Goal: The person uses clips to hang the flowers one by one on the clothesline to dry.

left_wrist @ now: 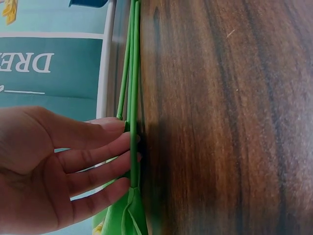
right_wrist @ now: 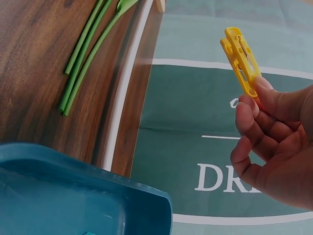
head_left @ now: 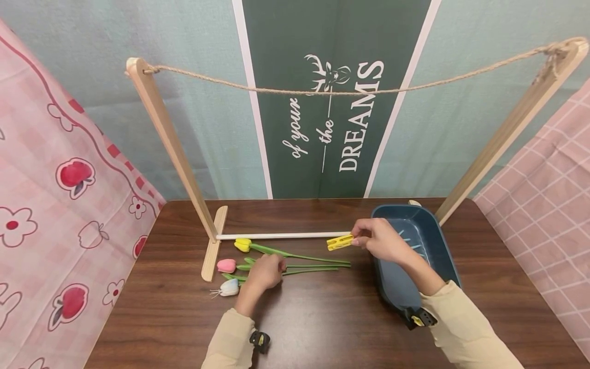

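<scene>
Three artificial tulips lie side by side on the wooden table: a yellow tulip (head_left: 242, 245), a pink tulip (head_left: 226, 265) and a white and pale blue tulip (head_left: 229, 287). My left hand (head_left: 266, 271) is over their stems, just past the blooms. Its thumb and fingertips pinch in among the green stems (left_wrist: 134, 73) in the left wrist view; which stem they hold I cannot tell. Between thumb and index finger, my right hand (head_left: 380, 240) grips one end of a yellow plastic clothespin (head_left: 339, 242), held up beside the blue basin's left rim.
A blue basin (head_left: 401, 284) stands at the right under my right forearm. Two wooden posts, left (head_left: 170, 143) and right (head_left: 511, 133), carry a sagging twine rope (head_left: 276, 91). A white rod (head_left: 286, 236) runs low behind the tulips. Printed curtains enclose the table.
</scene>
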The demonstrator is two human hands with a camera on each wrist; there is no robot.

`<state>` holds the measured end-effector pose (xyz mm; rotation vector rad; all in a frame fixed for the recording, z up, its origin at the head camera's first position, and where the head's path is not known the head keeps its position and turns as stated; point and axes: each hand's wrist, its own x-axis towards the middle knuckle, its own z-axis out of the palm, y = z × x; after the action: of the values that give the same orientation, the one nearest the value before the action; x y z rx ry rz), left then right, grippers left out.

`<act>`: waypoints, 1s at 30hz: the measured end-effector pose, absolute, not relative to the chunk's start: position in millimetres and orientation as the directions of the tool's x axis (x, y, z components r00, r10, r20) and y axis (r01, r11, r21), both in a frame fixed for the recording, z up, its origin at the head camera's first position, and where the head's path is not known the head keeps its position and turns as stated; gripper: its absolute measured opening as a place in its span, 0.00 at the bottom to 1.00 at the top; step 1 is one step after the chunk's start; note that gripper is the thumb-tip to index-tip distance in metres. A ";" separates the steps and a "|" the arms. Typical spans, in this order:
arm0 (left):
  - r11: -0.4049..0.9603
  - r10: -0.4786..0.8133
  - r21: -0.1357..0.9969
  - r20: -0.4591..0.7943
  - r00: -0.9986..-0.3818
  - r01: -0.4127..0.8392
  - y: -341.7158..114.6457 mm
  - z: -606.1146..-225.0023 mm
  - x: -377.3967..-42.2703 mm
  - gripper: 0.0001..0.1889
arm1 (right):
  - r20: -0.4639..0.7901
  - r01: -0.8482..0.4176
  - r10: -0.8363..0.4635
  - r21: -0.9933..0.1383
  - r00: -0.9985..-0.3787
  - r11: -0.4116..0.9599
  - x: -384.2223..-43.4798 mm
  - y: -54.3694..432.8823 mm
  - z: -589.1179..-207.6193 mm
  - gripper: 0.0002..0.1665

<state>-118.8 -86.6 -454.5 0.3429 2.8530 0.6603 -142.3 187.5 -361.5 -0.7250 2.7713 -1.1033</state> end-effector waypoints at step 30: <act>0.860 0.333 0.446 -0.121 -0.935 0.249 -82.1 -459.4 -112.9 0.11 | 0.079 -0.381 -0.452 -0.674 -0.889 0.633 -141.2 190.9 -362.2 0.07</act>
<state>-112.9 -82.1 -459.4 0.4491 2.8402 0.6423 -141.2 190.9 -362.2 -0.7035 2.7502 -1.1000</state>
